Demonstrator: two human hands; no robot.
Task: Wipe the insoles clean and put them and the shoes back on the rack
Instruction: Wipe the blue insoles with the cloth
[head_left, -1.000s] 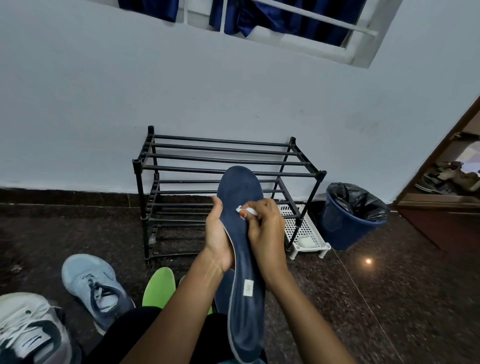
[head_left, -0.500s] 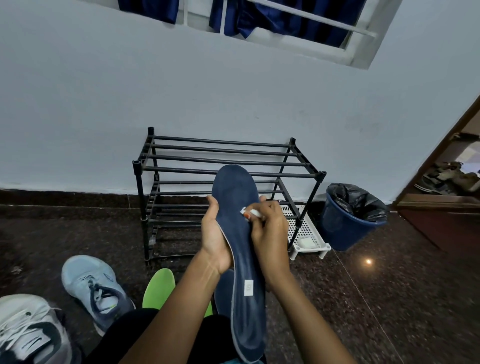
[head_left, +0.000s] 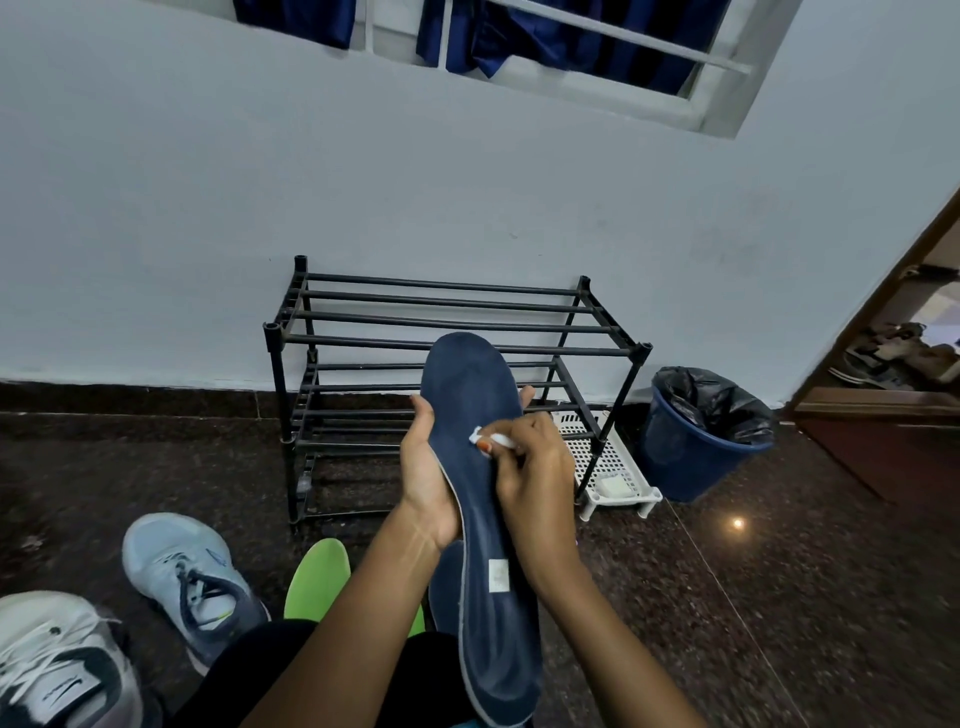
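A long navy insole (head_left: 475, 400) stands upright in front of me. My left hand (head_left: 427, 475) grips its middle from the left, thumb on the front. My right hand (head_left: 535, 478) pinches a small white wipe (head_left: 491, 439) against the insole's face. A second navy insole (head_left: 444, 587) and a green insole (head_left: 316, 579) lie on the floor behind my forearms. The black shoe rack (head_left: 457, 343) stands bare against the wall. A light blue sneaker (head_left: 189, 577) and a white sneaker (head_left: 57, 670) sit on the floor at lower left.
A white perforated tray (head_left: 605, 470) with a small pale block lies at the rack's right foot. A blue bin (head_left: 696, 441) with a black liner stands right of it. A doorway with a brown frame (head_left: 878, 405) opens at far right. The floor is dark polished granite.
The insole has shifted slightly left, and my right hand with the wipe has slid left across its face.
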